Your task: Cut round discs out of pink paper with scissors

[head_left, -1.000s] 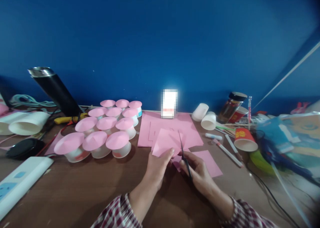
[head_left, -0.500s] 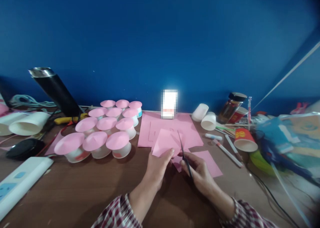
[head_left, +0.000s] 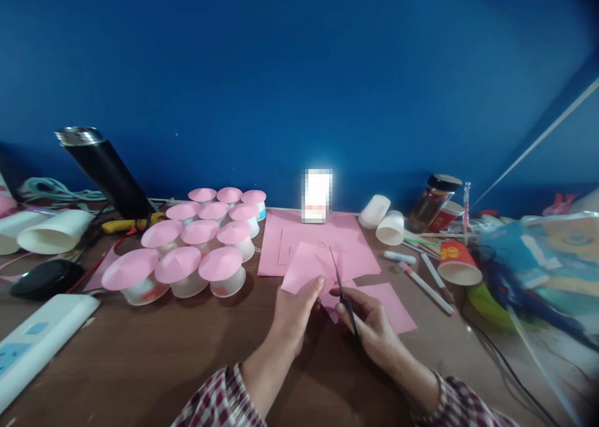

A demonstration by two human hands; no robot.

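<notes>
My left hand (head_left: 294, 318) pinches the near edge of a pink paper sheet (head_left: 305, 266) and holds it up above the brown table (head_left: 140, 352). My right hand (head_left: 369, 327) grips dark scissors (head_left: 340, 286) whose blades point up and away into the right side of that sheet. More pink sheets (head_left: 322, 236) lie flat beyond the hands, and another pink piece (head_left: 390, 305) lies under my right hand. Both sleeves are plaid.
Left of the hands stand several white cups capped with pink paper cones (head_left: 191, 252). A black flask (head_left: 105, 168), a white power strip (head_left: 32, 343) and lying cups (head_left: 44, 230) are at left. White cups (head_left: 390, 227), pens (head_left: 425, 283), a red cup (head_left: 456, 261) and a jar (head_left: 433, 202) are at right.
The held pink sheet and the scissors' tips have shifted slightly to the left; both hands stay in nearly the same place.
</notes>
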